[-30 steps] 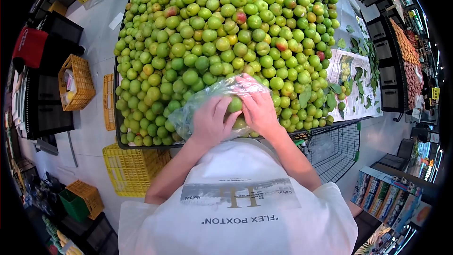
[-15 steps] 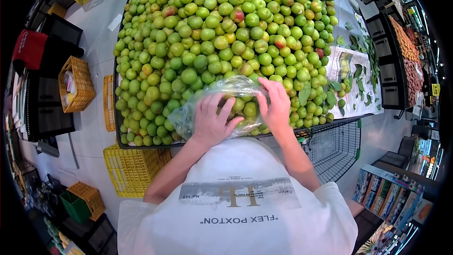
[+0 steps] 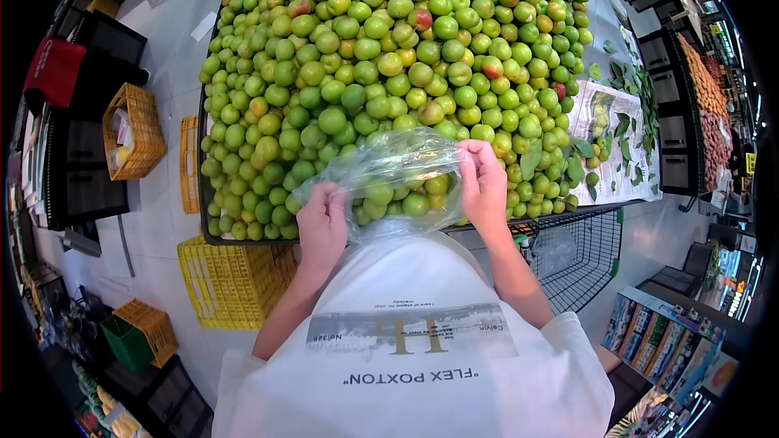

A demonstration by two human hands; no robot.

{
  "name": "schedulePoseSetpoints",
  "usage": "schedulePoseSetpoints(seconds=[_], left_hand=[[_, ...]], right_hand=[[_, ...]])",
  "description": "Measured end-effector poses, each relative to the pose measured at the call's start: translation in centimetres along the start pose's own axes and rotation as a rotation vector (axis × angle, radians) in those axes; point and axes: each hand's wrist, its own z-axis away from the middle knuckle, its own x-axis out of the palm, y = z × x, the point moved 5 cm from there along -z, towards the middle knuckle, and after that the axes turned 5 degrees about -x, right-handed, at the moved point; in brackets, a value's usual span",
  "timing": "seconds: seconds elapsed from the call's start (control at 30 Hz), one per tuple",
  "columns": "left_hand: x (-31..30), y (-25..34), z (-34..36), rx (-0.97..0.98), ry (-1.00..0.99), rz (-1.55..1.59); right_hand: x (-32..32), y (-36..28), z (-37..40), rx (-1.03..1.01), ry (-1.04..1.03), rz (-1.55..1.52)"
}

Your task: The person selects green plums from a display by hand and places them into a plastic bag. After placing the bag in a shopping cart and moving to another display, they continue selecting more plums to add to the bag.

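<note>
A clear plastic bag (image 3: 398,148) with several green plums in it rests at the front edge of a big heap of green plums (image 3: 389,40). Pinched in my left hand (image 3: 323,223) is the bag's left side. My right hand (image 3: 484,182) has its fingers closed on the right side of the rim. Between the two hands the bag's mouth gapes, and the plums inside (image 3: 406,201) show through it. A few plums on the heap have red patches.
Yellow crates (image 3: 231,284) stand on the floor below the display at left. A wire shopping cart (image 3: 576,255) is at right. Loose leaves and newspaper (image 3: 608,138) lie beside the heap. A person in red and black (image 3: 57,73) is at far left.
My left hand has moved left from over the bag's mouth and closed on its left side. My right hand has shifted slightly right. The bag's opening is wider.
</note>
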Motion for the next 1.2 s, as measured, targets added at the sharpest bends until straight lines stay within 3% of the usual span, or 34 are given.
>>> schedulePoseSetpoints(seconds=[0.03, 0.1, 0.2, 0.37, 0.43, 0.5, 0.6, 0.63, 0.67, 0.7, 0.73, 0.77, 0.83, 0.87, 0.9, 0.97, 1.0, 1.03, 1.1, 1.13, 1.2], left_hand=[[0.1, 0.6, -0.2, 0.003, 0.0, 0.001], [0.2, 2.0, 0.0, -0.209, -0.051, 0.605], [-2.0, 7.8, 0.0, -0.173, -0.088, 0.751], [-4.2, 10.7, -0.4, -0.029, -0.189, 0.8], [-3.8, 9.0, -1.7, -0.093, -0.111, 0.507], [-4.0, 8.7, -2.2, -0.082, -0.106, 0.421], [-4.6, 10.2, -1.9, -0.031, -0.038, 0.228], [-4.8, 11.3, -1.7, 0.027, 0.018, 0.12], [-4.7, 11.9, -1.8, 0.025, 0.018, 0.119], [-4.5, 13.7, -1.8, 0.238, 0.058, -0.011], [-4.0, 15.1, -1.5, 0.451, 0.098, -0.141], [-3.5, 15.4, -1.4, 0.453, 0.097, -0.138], [-2.6, 17.2, -0.6, 0.725, 0.227, -0.303], [-2.3, 17.5, -0.7, 0.725, 0.231, -0.301], [-1.5, 18.1, -0.3, 0.853, 0.159, -0.354], [0.0, 19.0, 0.9, 1.103, 0.003, -0.454], [0.8, 18.9, 0.6, 1.083, -0.138, -0.498], [0.9, 18.9, 0.2, 1.085, -0.139, -0.497], [2.2, 17.0, -2.1, 0.871, -0.198, -0.885], [2.2, 16.3, -3.1, 0.874, -0.197, -0.884], [1.7, 13.4, -5.6, 0.674, -0.319, -0.959]], right_hand=[[0.0, 0.0, -0.5, 0.024, 0.031, -0.176], [-0.6, -0.8, -1.0, 0.072, 0.017, -0.33], [-1.8, -1.7, -1.9, 0.199, -0.029, -0.518], [-2.9, -3.3, -3.7, 0.087, 0.033, -0.498], [-2.6, -2.5, -4.3, 0.022, 0.057, -0.236], [-2.3, -1.8, -4.2, 0.066, -0.001, -0.22], [-2.5, -7.5, -3.4, -0.321, 0.196, 0.275], [-2.3, -7.6, -3.3, -0.319, 0.194, 0.274], [-2.0, -8.4, -2.9, -0.483, 0.192, 0.303], [-1.7, -9.2, -2.5, -0.648, 0.189, 0.333], [-0.8, -9.0, -2.4, -0.648, 0.116, 0.338], [-0.7, -8.8, -2.3, -0.648, 0.117, 0.341], [-0.4, -8.7, -2.2, -0.696, 0.083, 0.381], [-0.7, -9.0, -2.1, -0.73, 0.091, 0.377], [-0.6, -9.2, -2.0, -0.728, 0.089, 0.377], [0.5, -9.3, -1.6, -0.712, -0.129, 0.415], [1.0, -9.0, -1.5, -0.675, -0.28, 0.444], [1.0, -9.3, -1.6, -0.674, -0.278, 0.446], [1.3, -9.6, -2.1, -0.659, -0.377, 0.604], [0.9, -8.8, -2.5, -0.615, -0.412, 0.651], [0.4, -6.8, -3.4, -0.554, -0.446, 0.626]])
